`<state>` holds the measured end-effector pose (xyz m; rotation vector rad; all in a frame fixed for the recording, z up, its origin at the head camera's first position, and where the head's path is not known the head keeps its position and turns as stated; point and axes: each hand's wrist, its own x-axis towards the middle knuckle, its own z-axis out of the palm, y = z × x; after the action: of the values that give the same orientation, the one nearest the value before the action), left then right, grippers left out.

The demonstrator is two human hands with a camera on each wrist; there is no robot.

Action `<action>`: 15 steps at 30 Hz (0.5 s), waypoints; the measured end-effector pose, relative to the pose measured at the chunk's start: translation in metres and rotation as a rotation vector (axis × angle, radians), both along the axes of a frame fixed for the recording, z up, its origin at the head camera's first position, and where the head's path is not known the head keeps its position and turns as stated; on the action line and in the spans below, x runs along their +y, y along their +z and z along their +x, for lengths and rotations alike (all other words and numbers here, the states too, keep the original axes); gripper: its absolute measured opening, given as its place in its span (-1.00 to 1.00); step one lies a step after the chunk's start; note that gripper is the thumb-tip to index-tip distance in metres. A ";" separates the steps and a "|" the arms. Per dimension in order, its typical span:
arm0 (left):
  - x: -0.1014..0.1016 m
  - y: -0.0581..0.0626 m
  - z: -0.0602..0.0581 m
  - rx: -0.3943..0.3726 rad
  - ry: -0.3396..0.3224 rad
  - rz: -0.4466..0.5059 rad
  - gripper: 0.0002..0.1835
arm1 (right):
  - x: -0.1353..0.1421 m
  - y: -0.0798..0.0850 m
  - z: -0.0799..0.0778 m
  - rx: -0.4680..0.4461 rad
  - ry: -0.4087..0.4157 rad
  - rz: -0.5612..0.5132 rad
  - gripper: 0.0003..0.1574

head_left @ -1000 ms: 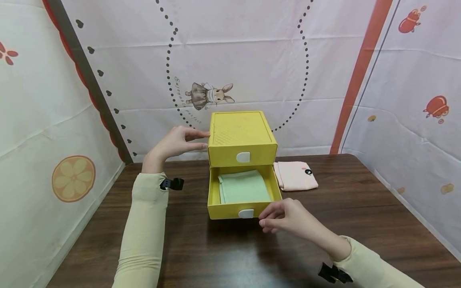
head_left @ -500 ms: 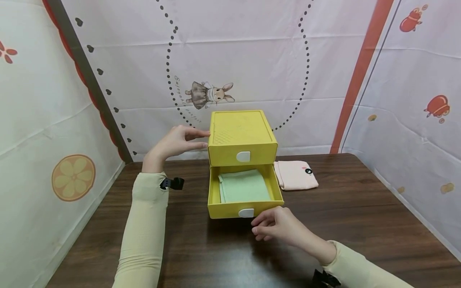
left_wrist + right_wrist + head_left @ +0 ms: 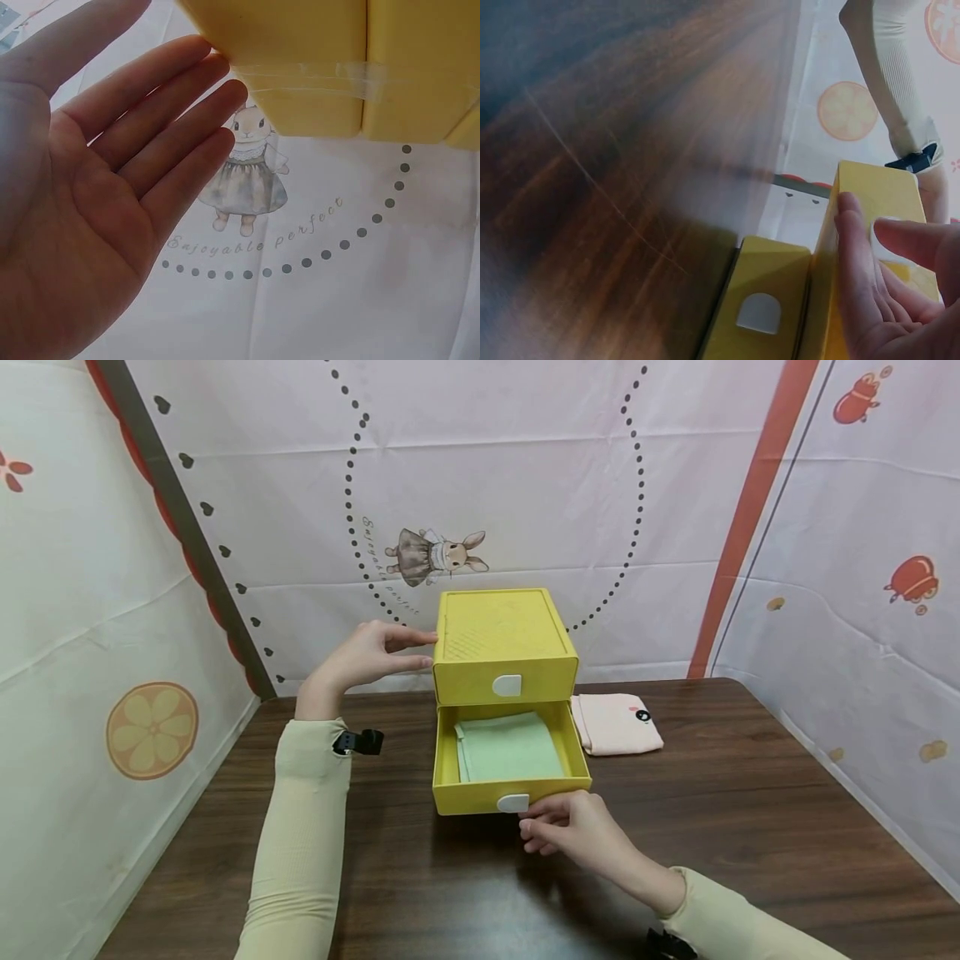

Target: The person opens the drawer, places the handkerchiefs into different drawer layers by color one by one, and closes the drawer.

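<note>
A yellow drawer unit stands at the back of the table. One drawer below the top one is pulled out, with a folded light green cloth inside and a white handle on its front. My left hand is at the unit's upper left side, fingers extended, fingertips right at the edge; the left wrist view shows its palm. My right hand has its loosely bent fingers against the open drawer's front, right of the handle. Its thumb overlaps that handle in the right wrist view.
A folded pale pink cloth with a small dark face print lies right of the unit. Below the open drawer sits a closed drawer with its own white handle. Clear tape crosses the unit's side. Printed cloth walls surround the dark wooden table.
My right hand has slid left along the drawer's front, from its right corner towards the handle. My left hand, the drawer and both cloths look unmoved.
</note>
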<state>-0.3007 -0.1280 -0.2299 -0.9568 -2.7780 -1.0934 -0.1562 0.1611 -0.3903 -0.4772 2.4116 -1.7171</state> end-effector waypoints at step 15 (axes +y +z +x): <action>-0.011 -0.025 -0.037 0.022 -0.003 0.018 -0.50 | -0.004 -0.003 -0.002 0.050 -0.080 -0.057 -0.75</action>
<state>-0.3373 -0.1391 -0.2546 -0.9653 -2.7454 -1.0998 -0.1585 0.1568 -0.3929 -0.4425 2.4539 -1.8318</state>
